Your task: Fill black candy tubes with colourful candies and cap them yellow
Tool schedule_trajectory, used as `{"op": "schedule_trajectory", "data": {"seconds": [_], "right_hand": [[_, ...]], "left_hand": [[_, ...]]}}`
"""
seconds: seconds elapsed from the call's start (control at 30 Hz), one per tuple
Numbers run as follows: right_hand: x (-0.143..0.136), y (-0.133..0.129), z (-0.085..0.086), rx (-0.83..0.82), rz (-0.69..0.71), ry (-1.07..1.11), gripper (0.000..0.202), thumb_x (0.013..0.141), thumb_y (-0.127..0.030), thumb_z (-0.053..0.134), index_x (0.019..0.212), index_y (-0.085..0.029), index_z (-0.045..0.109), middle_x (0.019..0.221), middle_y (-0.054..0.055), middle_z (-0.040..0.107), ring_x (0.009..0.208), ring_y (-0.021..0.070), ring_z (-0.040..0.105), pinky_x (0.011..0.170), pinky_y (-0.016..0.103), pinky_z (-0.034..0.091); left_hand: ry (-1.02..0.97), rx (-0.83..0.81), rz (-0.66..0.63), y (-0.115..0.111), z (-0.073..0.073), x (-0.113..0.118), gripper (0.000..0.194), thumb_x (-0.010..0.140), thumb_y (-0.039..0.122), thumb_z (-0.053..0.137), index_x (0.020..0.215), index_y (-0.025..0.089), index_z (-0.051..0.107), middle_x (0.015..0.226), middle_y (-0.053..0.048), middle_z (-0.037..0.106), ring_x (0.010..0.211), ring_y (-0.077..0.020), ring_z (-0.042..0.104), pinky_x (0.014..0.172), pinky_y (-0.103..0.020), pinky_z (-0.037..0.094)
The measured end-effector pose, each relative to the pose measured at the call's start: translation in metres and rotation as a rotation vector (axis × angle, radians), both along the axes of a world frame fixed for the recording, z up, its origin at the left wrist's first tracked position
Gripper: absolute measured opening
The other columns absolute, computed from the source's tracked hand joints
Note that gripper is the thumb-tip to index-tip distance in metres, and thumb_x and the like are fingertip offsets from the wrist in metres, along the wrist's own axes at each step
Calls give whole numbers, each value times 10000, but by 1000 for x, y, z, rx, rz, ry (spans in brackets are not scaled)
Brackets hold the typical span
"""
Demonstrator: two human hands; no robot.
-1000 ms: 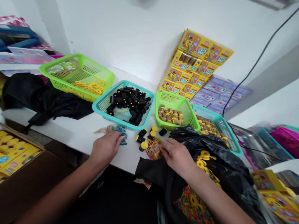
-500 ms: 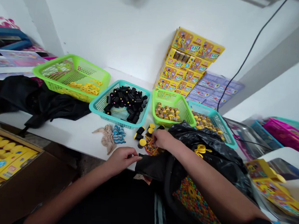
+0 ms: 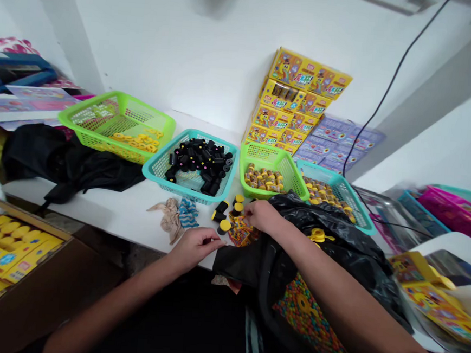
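Observation:
My left hand (image 3: 199, 245) is at the table's front edge, thumb and forefinger pinched together beside the corner of a black cloth (image 3: 237, 263). What the pinch holds, if anything, is too small to make out. My right hand (image 3: 263, 217) reaches over a pile of small orange-and-purple printed pieces (image 3: 241, 232), its fingers bent and drawn together. Their tips are partly hidden. Left of the pile are several black cylinders with yellow ends, one of them standing upright (image 3: 224, 227). Under my right forearm, a black container holds many small coloured beads (image 3: 306, 312) with a yellow piece on top.
A teal basket (image 3: 154, 173) holds black cylinders; green baskets hold yellow pieces (image 3: 136, 140) and small filled cups (image 3: 263, 177). Crumpled cloths (image 3: 173, 220) lie at the front edge. Yellow boxes (image 3: 304, 73) are stacked by the wall. A black plastic bag (image 3: 347, 250) lies right.
My right hand has shifted slightly right, and more of the printed pile shows. My left hand stays pinched near the black cloth's corner. The camera view has tilted a little.

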State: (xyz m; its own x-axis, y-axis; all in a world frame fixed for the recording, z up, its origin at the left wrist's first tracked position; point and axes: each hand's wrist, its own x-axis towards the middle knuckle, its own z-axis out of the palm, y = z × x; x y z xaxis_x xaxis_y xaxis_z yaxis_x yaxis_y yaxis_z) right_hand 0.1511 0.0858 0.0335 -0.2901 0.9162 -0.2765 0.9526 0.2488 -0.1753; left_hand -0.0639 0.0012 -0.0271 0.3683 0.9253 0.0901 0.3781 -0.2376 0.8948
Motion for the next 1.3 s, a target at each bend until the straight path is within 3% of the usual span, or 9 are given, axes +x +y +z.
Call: {"op": "schedule_trajectory", "data": {"seconds": [0.2, 0.37, 0.57, 0.67, 0.8, 0.93, 1.07, 1.23, 1.3], "right_hand": [[-5, -23, 14, -62, -19, 336, 134, 837, -256, 605, 811, -138, 665, 650, -17, 644, 621, 130, 620, 574, 212, 473], [-26, -43, 8, -137, 52, 474, 109, 817, -246, 605, 760, -159, 641, 584, -27, 630, 550, 125, 614, 531, 205, 476], [-34, -32, -2, -6, 20, 376, 185, 878, -311, 544, 878, -164, 656, 738, 30, 684, 666, 158, 639, 610, 243, 469], [-38, -27, -7, 79, 12, 256, 182, 829, -326, 618, 922, -180, 671, 862, 66, 694, 814, 206, 643, 696, 278, 446], [-49, -29, -18, 76, 52, 130, 374, 725, -388, 729, 1034, -188, 661, 988, 106, 693, 916, 268, 640, 731, 309, 430], [-55, -32, -22, 45, 80, 78, 334, 685, -227, 728, 1006, -162, 662, 981, 133, 690, 930, 287, 643, 740, 316, 422], [-52, -33, -7, -17, 66, 121, 322, 710, -218, 674, 1024, -152, 655, 919, 117, 685, 868, 271, 645, 667, 299, 423], [-53, -53, 23, -261, 15, 279, 600, 737, -376, 717, 1283, -209, 534, 711, -39, 643, 582, 128, 610, 496, 198, 420], [-57, -60, 28, -325, -55, 325, 415, 730, -434, 724, 1089, -238, 653, 621, -82, 600, 524, 96, 588, 477, 173, 423]], "left_hand": [[-184, 42, 195, 8, 8, 9, 375, 812, 449, 633, 1047, 165, 698, 818, -43, 648, 713, -161, 568, 649, -248, 440], [-289, -111, 163, 7, 14, 8, 309, 799, 446, 620, 695, 164, 693, 651, -14, 592, 616, -141, 525, 553, -236, 391], [-338, -164, 273, 4, 11, -17, 340, 741, 484, 653, 632, 162, 634, 556, 6, 567, 500, -111, 456, 468, -228, 329], [-369, -191, 331, 7, 7, -30, 348, 714, 490, 688, 637, 160, 606, 551, 13, 569, 469, -93, 421, 445, -218, 297], [-398, -231, 361, 8, 0, -39, 371, 678, 497, 718, 625, 167, 558, 514, 21, 557, 424, -81, 388, 410, -212, 259], [-408, -265, 366, 6, -4, -36, 368, 672, 486, 718, 620, 177, 526, 516, 10, 565, 437, -100, 445, 403, -216, 279], [-372, -274, 383, 11, -5, -30, 349, 679, 473, 700, 621, 180, 518, 525, -2, 576, 437, -108, 453, 403, -226, 285], [-289, -242, 308, -2, 11, -32, 375, 651, 517, 698, 590, 170, 570, 484, 16, 534, 428, -99, 402, 416, -222, 281], [-247, -224, 211, -4, 17, -33, 406, 615, 550, 706, 540, 170, 588, 459, 8, 528, 424, -109, 415, 413, -221, 280]]}}
